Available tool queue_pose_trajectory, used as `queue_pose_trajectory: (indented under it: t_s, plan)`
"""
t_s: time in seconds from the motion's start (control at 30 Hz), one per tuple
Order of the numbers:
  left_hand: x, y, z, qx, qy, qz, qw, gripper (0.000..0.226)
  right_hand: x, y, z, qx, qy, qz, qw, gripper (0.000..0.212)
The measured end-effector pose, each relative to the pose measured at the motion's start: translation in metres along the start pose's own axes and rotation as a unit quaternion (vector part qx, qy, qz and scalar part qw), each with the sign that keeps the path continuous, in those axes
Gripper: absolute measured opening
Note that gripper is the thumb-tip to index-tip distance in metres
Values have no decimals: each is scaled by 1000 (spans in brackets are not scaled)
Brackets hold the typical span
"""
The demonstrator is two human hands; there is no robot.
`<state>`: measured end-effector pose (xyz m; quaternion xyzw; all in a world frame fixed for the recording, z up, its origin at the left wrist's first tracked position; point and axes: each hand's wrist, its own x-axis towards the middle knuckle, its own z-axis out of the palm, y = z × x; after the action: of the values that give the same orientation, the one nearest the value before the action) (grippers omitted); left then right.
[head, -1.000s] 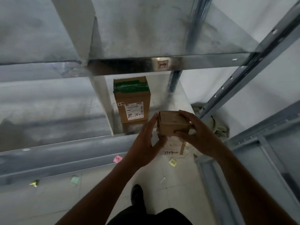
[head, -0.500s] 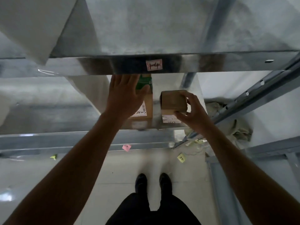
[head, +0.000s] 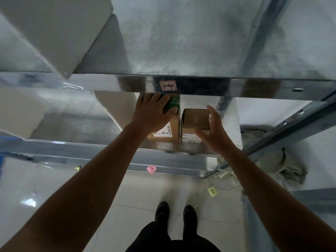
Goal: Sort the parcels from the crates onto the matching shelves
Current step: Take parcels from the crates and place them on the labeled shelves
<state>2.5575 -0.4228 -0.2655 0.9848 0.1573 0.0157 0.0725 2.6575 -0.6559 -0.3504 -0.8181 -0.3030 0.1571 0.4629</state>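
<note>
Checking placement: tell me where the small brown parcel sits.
Head view, centre-right: small brown parcel on the shelf, right of the green-taped parcel, by the right hand.

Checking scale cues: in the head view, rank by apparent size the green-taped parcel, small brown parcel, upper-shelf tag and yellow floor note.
1. green-taped parcel
2. small brown parcel
3. upper-shelf tag
4. yellow floor note, though the tag is nearer the camera, so their true order is unsure.

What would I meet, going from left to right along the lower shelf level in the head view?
Green-taped parcel, with the left hand lying flat on it → small brown parcel → right hand at that parcel's right side → crumpled cloth.
</note>
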Motion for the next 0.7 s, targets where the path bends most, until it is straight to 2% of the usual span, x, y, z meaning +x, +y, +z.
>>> queue_pose_trajectory:
  t_s: [0.1, 0.23, 0.53, 0.7]
  plan:
    - [2, -1, -4, -3, -20, -4, 1000, 80, 6, -7, -1, -95, 19, -25, 995, 87]
    - [-1, 4, -4, 31, -28, 9, 999, 77, 14, -16, 5, -199, -61, -42, 977, 77]
    - [-4, 4, -4, 53, -23, 18, 998, 78, 19, -27, 6, -228, -96, -4, 969, 77]
    - [-10, 8, -6, -11, 45, 18, 999, 67, 14, -31, -4, -255, -80, -22, 963, 75]
